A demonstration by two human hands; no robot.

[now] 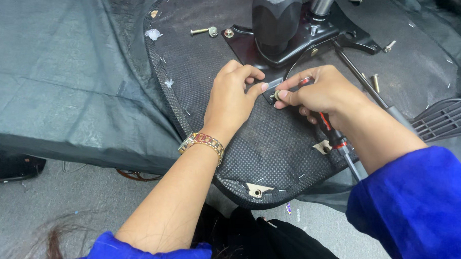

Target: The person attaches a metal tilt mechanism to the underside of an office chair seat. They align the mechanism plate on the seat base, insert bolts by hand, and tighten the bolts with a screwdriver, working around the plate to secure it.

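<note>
Pinching a bolt [276, 95] at the bracket's [295, 42] six o'clock corner, both hands [231, 99] [321, 92] work; other bolts [203, 30] lie loose, seemingly unfitted.

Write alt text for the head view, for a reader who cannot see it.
Both hands meet at a bolt with washer on an upturned black seat base: the left hand pinches beside it, the right hand also grips a red-and-black screwdriver. Loose bolts lie near the black metal bracket.
</note>
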